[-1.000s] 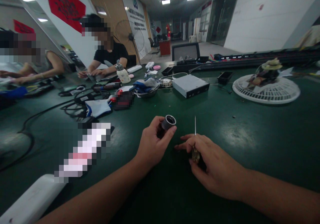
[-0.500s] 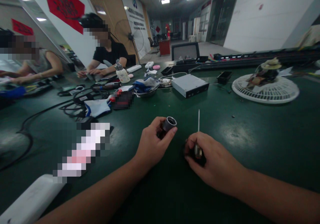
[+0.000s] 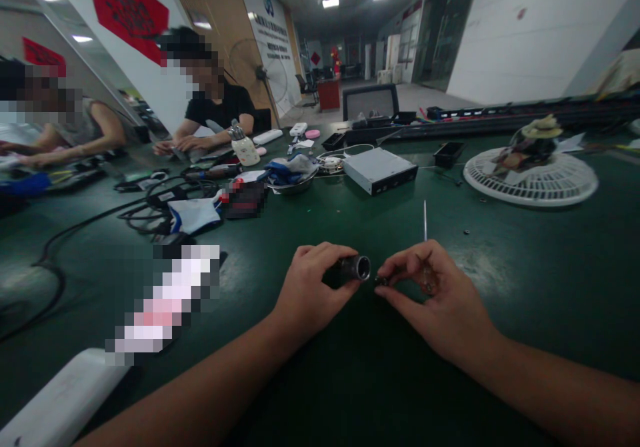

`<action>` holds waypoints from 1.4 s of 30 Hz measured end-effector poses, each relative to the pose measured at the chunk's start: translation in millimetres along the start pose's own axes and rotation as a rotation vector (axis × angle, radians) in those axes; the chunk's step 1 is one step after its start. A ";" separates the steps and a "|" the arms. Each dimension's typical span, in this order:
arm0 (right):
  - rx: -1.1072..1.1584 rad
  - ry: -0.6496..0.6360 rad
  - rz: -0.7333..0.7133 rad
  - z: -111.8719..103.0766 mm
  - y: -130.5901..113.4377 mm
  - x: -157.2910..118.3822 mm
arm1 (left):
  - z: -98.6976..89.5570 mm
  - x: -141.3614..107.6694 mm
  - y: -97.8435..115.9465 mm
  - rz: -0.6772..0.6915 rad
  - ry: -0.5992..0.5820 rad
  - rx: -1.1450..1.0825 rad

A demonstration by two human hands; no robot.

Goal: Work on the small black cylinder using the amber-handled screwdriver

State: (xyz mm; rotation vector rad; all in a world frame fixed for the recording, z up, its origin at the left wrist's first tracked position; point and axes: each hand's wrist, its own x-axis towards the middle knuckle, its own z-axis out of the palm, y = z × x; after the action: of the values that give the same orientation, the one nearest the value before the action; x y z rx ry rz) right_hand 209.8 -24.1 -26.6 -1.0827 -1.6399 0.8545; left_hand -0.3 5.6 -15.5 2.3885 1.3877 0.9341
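My left hand [image 3: 313, 290] is closed around a dark cylindrical tube [image 3: 356, 268], whose round open end faces right. My right hand [image 3: 440, 297] pinches a small dark part [image 3: 381, 281] between thumb and fingertip, just beside that opening and apart from it. The same hand also keeps a screwdriver [image 3: 425, 222] tucked in its fingers. Its thin metal shaft points up and away, while most of the handle is hidden by the fingers. What kind of part the small dark piece is, I cannot make out.
Beyond my hands lies a silver disc drive [image 3: 381, 169]. A white fan grille [image 3: 533, 180] with a motor on it sits at the right. At the left are a white and blue cloth [image 3: 196, 214], black cables [image 3: 65, 234] and a white device [image 3: 65, 400]. Two people work at the far left.
My left hand has tipped the tube so its opening points right rather than up. My right hand has risen and turned, bringing the small dark part near the tube; the screwdriver has shifted right.
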 end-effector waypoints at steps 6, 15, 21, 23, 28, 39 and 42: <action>0.142 0.026 0.001 2.1 2.2 0.1 | 0.8 -2.9 -0.2 0.136 -0.076 0.003; -0.003 0.084 0.045 0.8 -0.9 0.3 | -0.3 -4.4 -0.6 0.220 -0.084 0.004; 0.028 0.039 0.086 0.4 -0.9 1.4 | -0.3 -5.1 -1.8 0.249 -0.089 -0.003; 0.025 0.027 0.095 0.5 -0.6 2.1 | -0.3 -5.2 -2.7 0.253 -0.090 -0.006; -0.022 -0.005 0.105 -1.7 -2.9 3.3 | -0.7 -5.0 -4.0 0.297 -0.101 -0.038; -0.035 -0.140 0.183 -1.5 -4.8 2.3 | 2.6 -3.9 -3.5 0.425 -0.115 -0.058; -0.035 -0.151 0.176 -1.1 -5.8 2.8 | 2.1 -3.8 -1.1 0.367 -0.120 -0.057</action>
State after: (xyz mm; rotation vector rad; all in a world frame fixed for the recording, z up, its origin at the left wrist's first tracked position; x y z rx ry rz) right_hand 208.9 -23.6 -20.2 -1.2261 -1.7071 1.0476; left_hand -1.0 3.3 -19.2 2.6565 0.8837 0.8785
